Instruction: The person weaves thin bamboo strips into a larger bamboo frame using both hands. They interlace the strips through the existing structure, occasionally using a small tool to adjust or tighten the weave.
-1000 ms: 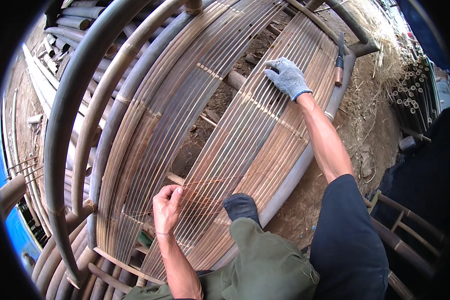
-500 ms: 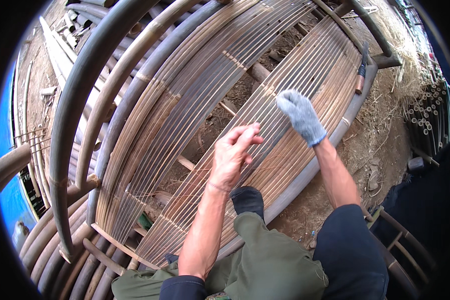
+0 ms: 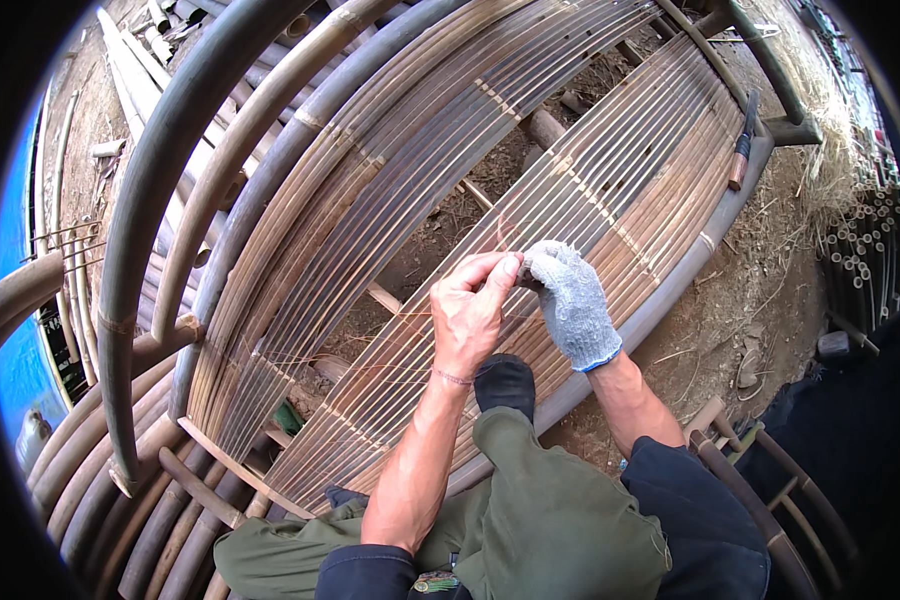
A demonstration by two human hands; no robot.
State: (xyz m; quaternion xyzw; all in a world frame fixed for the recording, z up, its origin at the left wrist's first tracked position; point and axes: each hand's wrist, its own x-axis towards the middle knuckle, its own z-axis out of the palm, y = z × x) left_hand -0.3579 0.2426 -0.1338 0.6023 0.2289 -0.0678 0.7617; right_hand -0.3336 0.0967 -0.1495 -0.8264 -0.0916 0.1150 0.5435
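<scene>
Two hands meet at the fingertips in the head view, above the slatted bamboo panel [image 3: 660,225]. Bare left hand [image 3: 467,305]: thumb and forefinger pinched on a thin brown fibre strand [image 3: 504,232], which rises from the fingertips. Gloved right hand [image 3: 573,300]: fingers curled in against the left fingertips; whether it grips the strand cannot be told at this fineness. Step in hand, as judged: working the strand between fingertips. Next move calls for a steady pinch. Edges: open gap left of the panel; outer bamboo rail [image 3: 670,290] at right, knife [image 3: 743,150] at its far end. Dark-covered foot [image 3: 505,385] limits room toward the body.
</scene>
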